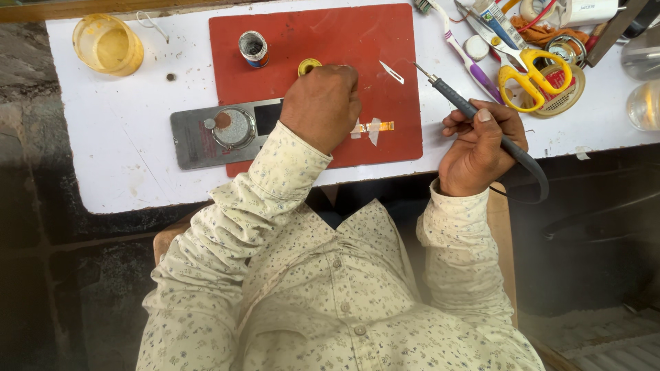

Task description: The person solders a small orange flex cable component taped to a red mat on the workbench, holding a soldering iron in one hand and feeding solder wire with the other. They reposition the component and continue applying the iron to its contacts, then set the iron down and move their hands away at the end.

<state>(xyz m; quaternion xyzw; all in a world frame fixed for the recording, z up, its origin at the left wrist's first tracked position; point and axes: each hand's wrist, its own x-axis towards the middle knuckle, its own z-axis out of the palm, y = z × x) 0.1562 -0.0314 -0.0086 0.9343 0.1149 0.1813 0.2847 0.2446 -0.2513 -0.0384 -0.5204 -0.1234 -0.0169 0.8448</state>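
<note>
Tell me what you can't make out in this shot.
Head view:
- What the left hand presses on the red rubber mat: hidden under its fist.
- Small gold flex strip: too small for detail.
- Clear glass jars: cut off by the right edge.

A white tabletop (124, 144) with a rounded, dark-edged front corner stands against a strip of wooden trim (103, 7) at its far edge, over a dim, dark grey stone-like floor (41, 240) in soft, even light.
</note>
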